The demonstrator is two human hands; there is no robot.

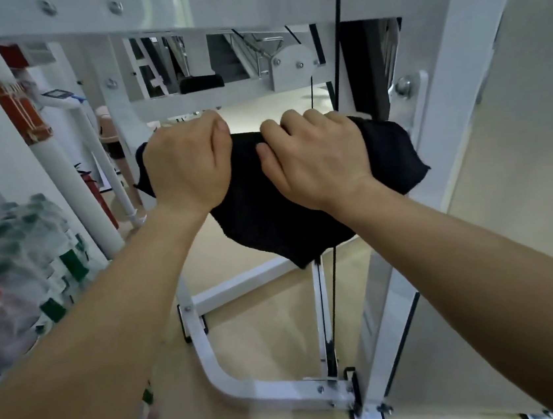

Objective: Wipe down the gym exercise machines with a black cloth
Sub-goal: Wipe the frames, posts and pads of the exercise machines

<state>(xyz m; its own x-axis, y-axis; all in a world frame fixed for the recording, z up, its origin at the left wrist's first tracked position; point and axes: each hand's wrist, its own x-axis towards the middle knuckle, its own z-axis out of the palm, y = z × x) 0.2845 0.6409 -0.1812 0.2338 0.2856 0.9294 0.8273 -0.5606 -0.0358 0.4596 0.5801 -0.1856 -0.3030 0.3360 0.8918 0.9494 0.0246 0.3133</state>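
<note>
Quick tally: two hands, the left hand and right hand, both bunched on one black cloth, with one white machine frame around them. Past the grip there's one black pad and one round pulley plate, plus two cables, a thick cable above the grip and a thin cable below it. Left of the grip: one red fire extinguisher and one wrapped pack of bottles, way too blurry to count the bottles

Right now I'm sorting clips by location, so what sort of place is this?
Probably a gym: a white machine frame with a black cable and pulley plate, a black pad behind. The left hand and right hand grip a black cloth.
</note>
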